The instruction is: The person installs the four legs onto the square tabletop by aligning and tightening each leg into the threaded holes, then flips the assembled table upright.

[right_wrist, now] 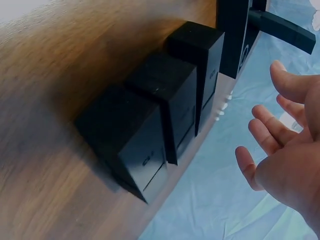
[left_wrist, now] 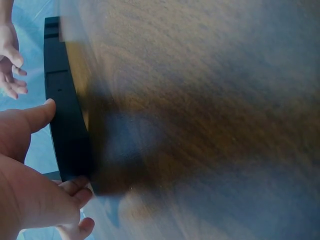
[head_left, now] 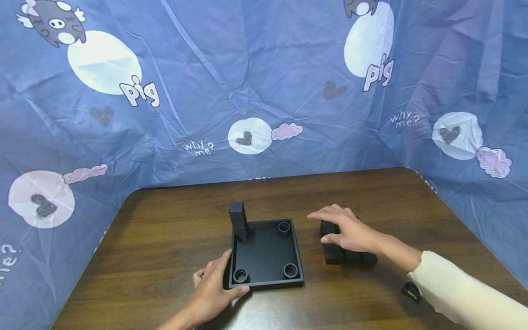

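A square black base (head_left: 264, 254) with a raised rim lies on the wooden table, round threaded-looking sockets (head_left: 290, 270) in three of its corners. At its back left corner stands a black square post (head_left: 238, 217). My left hand (head_left: 212, 286) grips the base's front left corner, thumb at the front edge and fingers along the left side; the left wrist view shows the thumb on the base's side wall (left_wrist: 65, 110). My right hand (head_left: 350, 229) hovers with spread fingers over three black blocks (right_wrist: 165, 80) lying side by side, holding nothing.
A small black object with a yellowish mark (head_left: 411, 291) lies on the table near the right sleeve (head_left: 466, 288). Behind the table (head_left: 173, 229) and along its sides hangs a blue printed cloth (head_left: 198, 82).
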Demonstrator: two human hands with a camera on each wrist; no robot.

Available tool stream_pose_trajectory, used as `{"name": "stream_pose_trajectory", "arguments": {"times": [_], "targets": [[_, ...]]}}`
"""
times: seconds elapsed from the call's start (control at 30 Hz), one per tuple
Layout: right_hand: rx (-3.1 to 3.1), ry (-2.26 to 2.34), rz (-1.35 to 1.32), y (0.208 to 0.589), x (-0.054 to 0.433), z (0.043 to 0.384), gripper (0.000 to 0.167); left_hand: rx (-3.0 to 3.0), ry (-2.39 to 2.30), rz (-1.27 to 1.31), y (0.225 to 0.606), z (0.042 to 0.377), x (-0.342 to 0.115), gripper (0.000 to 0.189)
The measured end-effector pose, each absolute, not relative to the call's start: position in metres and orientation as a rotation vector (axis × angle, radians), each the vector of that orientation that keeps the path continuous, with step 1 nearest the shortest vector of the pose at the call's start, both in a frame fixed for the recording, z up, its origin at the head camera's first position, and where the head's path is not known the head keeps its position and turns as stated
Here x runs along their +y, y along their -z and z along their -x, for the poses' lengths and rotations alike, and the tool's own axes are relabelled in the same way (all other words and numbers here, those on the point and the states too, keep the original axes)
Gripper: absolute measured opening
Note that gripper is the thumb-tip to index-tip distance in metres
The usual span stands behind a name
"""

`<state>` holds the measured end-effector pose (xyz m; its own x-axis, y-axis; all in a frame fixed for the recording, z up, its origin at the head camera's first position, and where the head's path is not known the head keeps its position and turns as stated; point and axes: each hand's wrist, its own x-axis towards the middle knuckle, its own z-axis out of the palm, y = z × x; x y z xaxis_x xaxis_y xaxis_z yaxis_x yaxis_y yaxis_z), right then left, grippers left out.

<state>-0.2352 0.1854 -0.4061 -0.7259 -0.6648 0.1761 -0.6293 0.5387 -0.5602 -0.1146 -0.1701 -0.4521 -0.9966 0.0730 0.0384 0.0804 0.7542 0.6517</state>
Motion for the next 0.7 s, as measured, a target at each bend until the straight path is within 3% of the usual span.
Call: {"name": "stream_pose_trajectory", "arguments": {"times": [0.3,0.7], "targets": [[2.725,0.855,1.138,0.408,0.194,0.231,0.069,-2.945,1.095,0.117,0.451,0.116,-0.171,0.097],[2.708,0.559,1.263,0.409,0.200,0.223,0.061,-2.928,1.099,0.135,0.453,0.115,-0.171,0.097]]}}
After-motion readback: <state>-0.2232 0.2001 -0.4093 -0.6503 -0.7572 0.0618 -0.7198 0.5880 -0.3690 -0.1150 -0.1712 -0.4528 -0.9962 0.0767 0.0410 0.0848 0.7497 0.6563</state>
